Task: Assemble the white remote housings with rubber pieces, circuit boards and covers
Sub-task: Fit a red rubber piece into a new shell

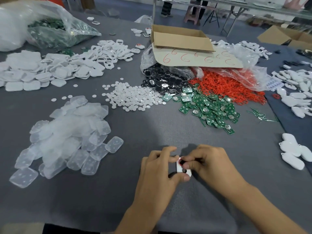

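A small white remote housing (181,168) with a red ring in its upper hole sits between my hands near the table's front edge. My left hand (157,171) grips it from the left, thumb under its lower corner. My right hand (206,162) pinches at the red ring from the right. Beyond lie green circuit boards (209,105), red rubber rings (224,86), black and chrome buttons (162,80), white discs (133,97), translucent rubber pads (70,132) and white housing covers (50,71).
A cardboard box (182,39) and a card marked with red sixes (199,58) stand behind the piles. A plastic bag of green boards (50,31) lies at the back left. Finished white housings (293,152) sit at the right edge of the grey table (143,132).
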A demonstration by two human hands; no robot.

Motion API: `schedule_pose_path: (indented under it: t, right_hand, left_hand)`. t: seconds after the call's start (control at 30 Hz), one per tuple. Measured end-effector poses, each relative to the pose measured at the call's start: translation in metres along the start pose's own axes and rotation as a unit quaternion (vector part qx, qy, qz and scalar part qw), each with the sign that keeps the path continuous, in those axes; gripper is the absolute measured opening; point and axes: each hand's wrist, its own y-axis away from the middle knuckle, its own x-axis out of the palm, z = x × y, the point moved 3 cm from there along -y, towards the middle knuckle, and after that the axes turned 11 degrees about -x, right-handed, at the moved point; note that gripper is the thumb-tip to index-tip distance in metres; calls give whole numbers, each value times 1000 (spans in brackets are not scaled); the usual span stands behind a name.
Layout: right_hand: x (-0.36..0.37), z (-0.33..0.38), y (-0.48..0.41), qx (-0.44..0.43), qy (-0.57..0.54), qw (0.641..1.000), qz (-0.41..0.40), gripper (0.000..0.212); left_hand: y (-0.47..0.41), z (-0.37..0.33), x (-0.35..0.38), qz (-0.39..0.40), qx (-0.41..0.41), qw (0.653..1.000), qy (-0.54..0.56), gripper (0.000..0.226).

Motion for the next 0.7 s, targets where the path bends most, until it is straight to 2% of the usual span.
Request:
schedule_pose_path:
  t: [0.1, 0.23, 0.4, 0.57, 0.63, 0.7]
  right_hand:
    - [-5, -8, -13, 42, -46, 996, 66, 26]
    - [-10, -12, -33, 66, -153, 968, 187, 15]
    - [-9, -17, -51, 67, -150, 950, 267, 20]
    - [-7, -12, -58, 104, -89, 949, 285, 21]
    - [-10, -7, -51, 90, -59, 960, 260, 20]
    - [-11, -1, -33, 66, -42, 978, 192, 17]
  left_hand:
    - [0, -1, 1, 6, -6, 1000, 3, 72]
    - [-1, -2, 2, 17, -17, 1000, 10, 67]
    - [0, -3, 0, 30, -27, 999, 24, 59]
    - [0, -6, -2, 41, -13, 999, 16, 51]
    - [2, -6, -2, 36, -11, 999, 10, 51]
    - [4, -6, -2, 26, -6, 1000, 5, 52]
